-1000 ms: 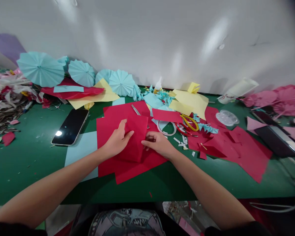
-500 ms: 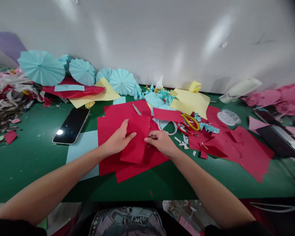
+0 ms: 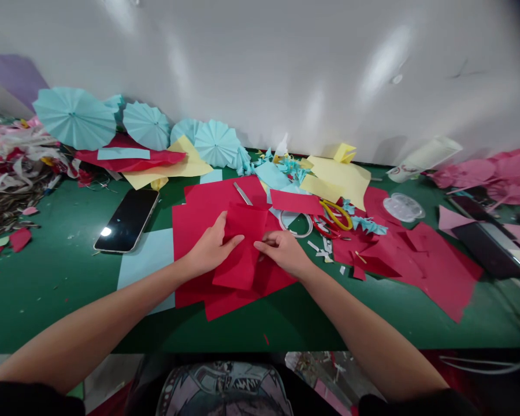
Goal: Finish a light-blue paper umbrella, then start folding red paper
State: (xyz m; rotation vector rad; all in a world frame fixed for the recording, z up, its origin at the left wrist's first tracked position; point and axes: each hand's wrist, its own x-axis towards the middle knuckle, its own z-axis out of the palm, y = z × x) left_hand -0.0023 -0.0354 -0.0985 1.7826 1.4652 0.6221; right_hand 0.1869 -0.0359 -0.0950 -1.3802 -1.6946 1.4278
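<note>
A rectangular piece of red paper (image 3: 238, 266) is held up between my two hands, over larger red sheets (image 3: 190, 222) that overlap on the green table. My left hand (image 3: 212, 244) grips its left side, thumb lying across the front and fingers partly hidden. At the right edge my right hand (image 3: 281, 249) pinches the paper between thumb and fingers. The paper's upper part bends, with a crease line near the top. Just beyond it lies a slim metal blade (image 3: 242, 193), its lower end covered by the paper.
Scissors with yellow handles (image 3: 338, 216) and a white ring (image 3: 295, 224) lie right of my hands. A phone (image 3: 127, 221) rests to the left on the green table (image 3: 82, 300). Blue pleated paper rosettes (image 3: 216, 143) line the wall; red scraps (image 3: 442, 266) spread on the right.
The top of the held red paper has bent and now shows a crease. My left thumb has shifted slightly right; my right hand stays nearly in place.
</note>
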